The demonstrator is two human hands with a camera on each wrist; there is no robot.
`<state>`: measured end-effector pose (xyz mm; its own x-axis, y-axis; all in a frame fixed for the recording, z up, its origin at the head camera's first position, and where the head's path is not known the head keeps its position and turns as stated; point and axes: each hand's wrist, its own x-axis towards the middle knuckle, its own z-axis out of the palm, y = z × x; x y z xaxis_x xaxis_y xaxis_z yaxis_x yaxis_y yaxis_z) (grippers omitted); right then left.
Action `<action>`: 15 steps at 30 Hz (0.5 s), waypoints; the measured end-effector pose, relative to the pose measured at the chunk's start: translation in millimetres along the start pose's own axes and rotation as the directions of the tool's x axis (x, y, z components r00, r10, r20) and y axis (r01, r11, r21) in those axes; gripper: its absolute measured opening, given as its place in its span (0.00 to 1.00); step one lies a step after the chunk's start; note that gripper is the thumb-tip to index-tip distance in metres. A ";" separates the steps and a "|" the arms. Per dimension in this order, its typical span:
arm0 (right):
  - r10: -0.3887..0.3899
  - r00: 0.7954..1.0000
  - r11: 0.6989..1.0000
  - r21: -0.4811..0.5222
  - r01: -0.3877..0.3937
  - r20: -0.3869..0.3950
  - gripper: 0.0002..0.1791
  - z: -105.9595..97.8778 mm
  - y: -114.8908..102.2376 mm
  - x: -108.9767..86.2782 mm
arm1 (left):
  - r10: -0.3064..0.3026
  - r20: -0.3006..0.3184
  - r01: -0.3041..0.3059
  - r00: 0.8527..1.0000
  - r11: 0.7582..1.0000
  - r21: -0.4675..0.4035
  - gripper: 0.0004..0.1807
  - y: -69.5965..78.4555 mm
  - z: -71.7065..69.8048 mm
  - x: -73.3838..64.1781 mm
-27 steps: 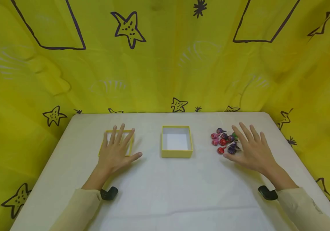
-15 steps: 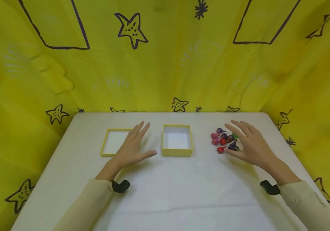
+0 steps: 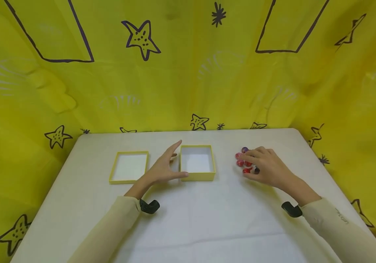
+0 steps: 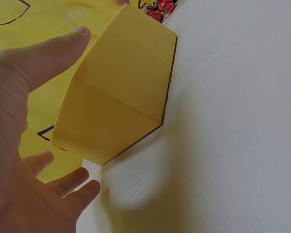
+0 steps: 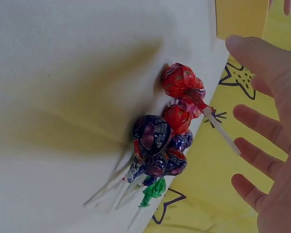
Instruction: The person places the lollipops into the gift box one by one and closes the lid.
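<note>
An open yellow box [image 3: 197, 176] with a white inside stands in the middle of the table. My left hand [image 3: 163, 170] is at its left side, thumb by the front wall and fingers spread toward the left and back. In the left wrist view the thumb and fingers frame the box [image 4: 126, 63] without gripping it. At the right, my right hand [image 3: 266, 166] hovers over a pile of wrapped lollipops, its fingers slightly bent and apart. The right wrist view shows a red lollipop [image 5: 178, 80], dark purple lollipops [image 5: 151, 136] and a green lollipop [image 5: 154, 190], none between the fingers.
A shallow yellow-rimmed box lid [image 3: 123, 182] lies inside up, left of the box. The white-covered table [image 3: 224, 219] meets a yellow curtain [image 3: 174, 91] with starfish drawings at the back and sides.
My left hand has moved right from above the lid to the box. My right hand has moved in over the lollipops, its fingers bending more. The head view has shifted slightly.
</note>
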<state>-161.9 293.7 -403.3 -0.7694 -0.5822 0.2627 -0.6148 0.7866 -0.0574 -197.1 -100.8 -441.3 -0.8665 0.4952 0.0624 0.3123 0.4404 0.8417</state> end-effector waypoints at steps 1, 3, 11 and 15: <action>-0.003 1.000 1.000 -0.001 0.003 0.006 0.27 1.4 -0.4 0.2 | -0.017 0.010 0.017 1.000 1.000 -0.014 0.64 -0.5 0.1 -0.3; -0.003 1.000 1.000 -0.001 0.003 0.018 0.23 4.1 -0.8 -0.5 | -0.038 0.035 0.040 0.999 0.997 -0.063 0.64 -1.4 0.0 -0.4; 0.028 0.998 0.999 0.024 -0.029 0.065 0.17 16.3 3.3 -4.1 | -0.037 0.095 0.058 0.995 0.972 -0.228 0.62 -7.6 -2.3 2.8; 0.034 0.998 0.999 0.024 -0.036 0.061 0.14 18.6 3.8 -5.5 | -0.023 0.109 0.050 0.994 0.967 -0.250 0.62 -9.8 -2.7 4.5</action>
<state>-163.2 296.0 -422.9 -0.7992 -0.5663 0.2012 -0.5908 0.8018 -0.0896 -205.1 -105.0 -447.8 -0.8260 0.5634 -0.0158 0.1613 0.2631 0.9512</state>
